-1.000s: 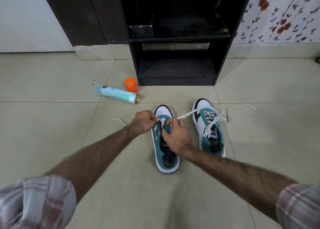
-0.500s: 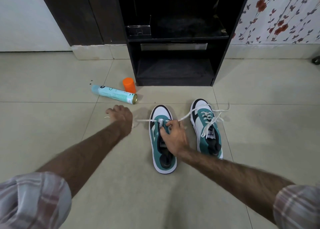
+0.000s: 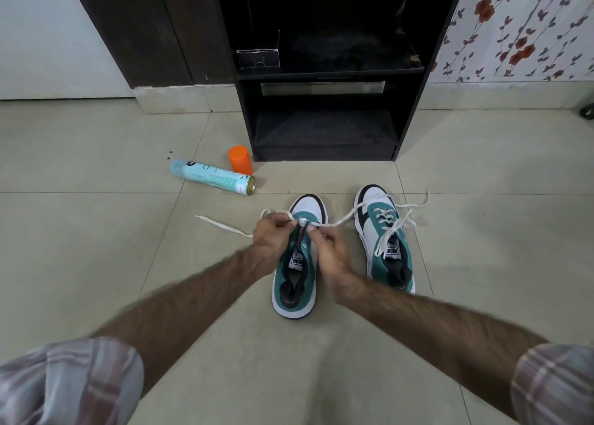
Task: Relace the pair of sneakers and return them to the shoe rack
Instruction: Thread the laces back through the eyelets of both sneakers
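Fingers of both hands are curled and pinching the white lace (image 3: pixel 340 222) at the lowest eyelets of the left sneaker (image 3: pixel 297 260): the left hand (image 3: pixel 273 236) holds the strand that trails off leftward across the floor (image 3: pixel 96 247), the right hand (image 3: pixel 331 247) holds the strand that runs rightward over the toe of the right sneaker (image 3: pixel 384 241). The left sneaker sits on the tiles in front of the person, toe toward the shoe rack (image 3: pixel 324 103), with most of its eyelets apparently empty; the other sneaker, just beside it, looks laced with loose ends.

The likely trouble is uneven ends: a harder pull from one hand could draw the lace through and leave one side short. The right-hand strand lying across the neighbouring shoe could snag on its loose laces and drag it. A skipped eyelet is another risk, since the fingers hide the holes. The spray can (image 3: pixel 212 178) and orange cap (image 3: pixel 240 160) lie well clear to the left.
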